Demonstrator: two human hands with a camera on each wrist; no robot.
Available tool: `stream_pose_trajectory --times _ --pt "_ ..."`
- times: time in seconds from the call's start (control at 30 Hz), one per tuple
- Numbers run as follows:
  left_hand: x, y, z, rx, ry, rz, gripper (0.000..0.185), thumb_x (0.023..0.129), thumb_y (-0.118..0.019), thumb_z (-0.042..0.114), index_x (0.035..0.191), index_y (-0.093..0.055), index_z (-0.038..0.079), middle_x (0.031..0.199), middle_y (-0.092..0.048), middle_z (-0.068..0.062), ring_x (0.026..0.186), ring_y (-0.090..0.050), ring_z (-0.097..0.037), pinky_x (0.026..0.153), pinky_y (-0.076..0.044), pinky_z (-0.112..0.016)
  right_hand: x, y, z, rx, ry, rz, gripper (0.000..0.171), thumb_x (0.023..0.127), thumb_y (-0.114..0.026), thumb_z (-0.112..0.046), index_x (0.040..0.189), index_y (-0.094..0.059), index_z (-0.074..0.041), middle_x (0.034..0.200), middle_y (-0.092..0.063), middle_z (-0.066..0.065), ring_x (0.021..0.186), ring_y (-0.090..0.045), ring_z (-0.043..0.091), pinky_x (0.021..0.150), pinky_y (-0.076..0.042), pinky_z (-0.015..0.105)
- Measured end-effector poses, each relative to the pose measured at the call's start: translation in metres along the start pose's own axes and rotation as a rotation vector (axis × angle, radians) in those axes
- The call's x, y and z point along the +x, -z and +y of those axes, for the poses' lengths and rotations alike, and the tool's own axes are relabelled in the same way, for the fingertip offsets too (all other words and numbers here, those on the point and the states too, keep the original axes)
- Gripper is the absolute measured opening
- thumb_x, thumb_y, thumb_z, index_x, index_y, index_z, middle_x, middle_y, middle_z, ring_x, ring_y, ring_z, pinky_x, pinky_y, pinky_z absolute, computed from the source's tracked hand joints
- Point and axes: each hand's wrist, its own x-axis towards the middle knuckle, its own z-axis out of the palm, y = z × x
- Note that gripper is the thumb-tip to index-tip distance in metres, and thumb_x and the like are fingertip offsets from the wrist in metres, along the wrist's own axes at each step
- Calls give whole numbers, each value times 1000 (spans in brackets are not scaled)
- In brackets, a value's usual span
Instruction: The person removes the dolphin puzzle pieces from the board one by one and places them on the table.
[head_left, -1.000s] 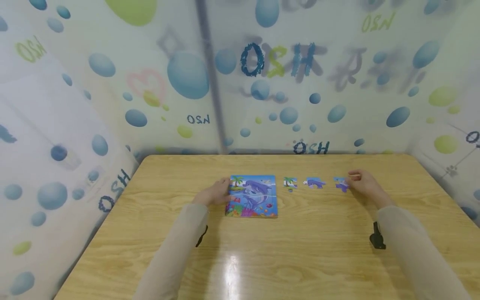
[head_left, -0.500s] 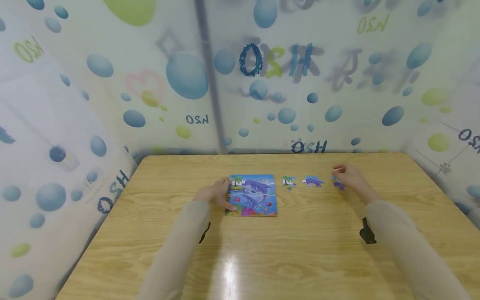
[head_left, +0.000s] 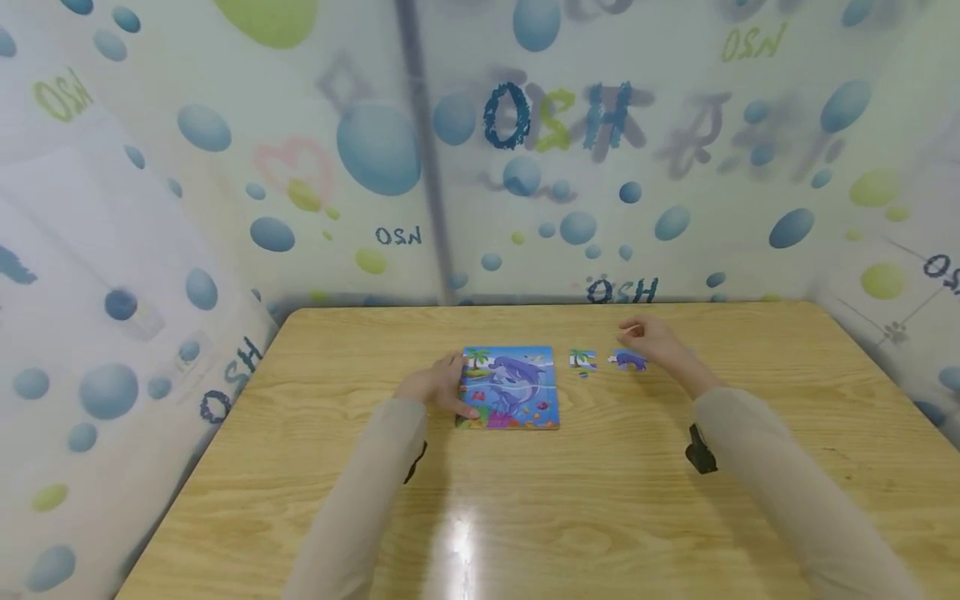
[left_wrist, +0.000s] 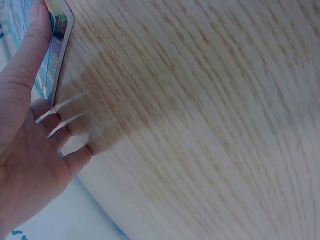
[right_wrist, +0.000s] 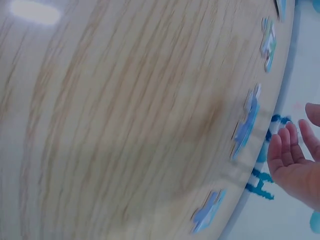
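A square dolphin jigsaw puzzle [head_left: 517, 385] lies flat on the table, left of three loose pieces. My left hand [head_left: 438, 385] rests along its left edge. In the left wrist view, the thumb [left_wrist: 32, 47] lies on the picture while the other fingers reach down at the board's edge. My right hand [head_left: 662, 346], loosely bent and holding nothing, hovers over the row. The palm-tree piece [head_left: 582, 358] and the dolphin piece [head_left: 627, 359] lie to the puzzle's right. A third blue-purple piece [right_wrist: 209, 212] is mostly hidden behind the right wrist in the head view.
The wooden table [head_left: 570, 508] runs back to a wall covering [head_left: 510, 225] printed with blue and green drops. Side panels with similar prints stand left and right. A dark strap [head_left: 701, 450] is on the right wrist.
My right hand has moved left, from the rightmost piece to over the dolphin piece. My left thumb has come onto the puzzle's lower left. The loose pieces have stayed in place.
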Motion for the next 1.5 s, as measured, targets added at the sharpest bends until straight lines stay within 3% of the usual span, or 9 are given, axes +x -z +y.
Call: stream_pose_trajectory --times 0.17,0.37,0.9,1.5 --pt "0 0 -1 7 5 -8 108 78 -71 45 148 -4 -1 156 -5 -20 145 -10 -35 117 -17 -48 7 -13 -12 14 29 -22 44 98 -46 -20 131 -42 9 128 -46 32 117 -47 43 97 -43 51" --pt "-2 0 -1 9 19 -11 110 77 -71 46 149 -1 1 156 -5 -19 145 -9 -34 118 -17 -47 13 -27 -29 16 44 -59 43 97 -45 -20 131 -42 8 127 -47 31 112 -50 41 90 -47 46" --pt "-3 3 -3 11 20 -9 107 79 -70 45 149 -3 0 156 -7 -20 145 -10 -34 117 -17 -47 24 -71 -68 90 75 -181 47 96 -49 -20 134 -42 6 131 -49 27 117 -52 37 94 -49 43" --pt "0 2 1 21 22 -21 110 78 -70 48 148 -2 -1 156 -9 -19 144 -13 -32 117 -20 -45 33 -123 -112 -49 129 -237 45 86 -67 -20 123 -55 3 122 -60 18 115 -57 31 97 -48 39"
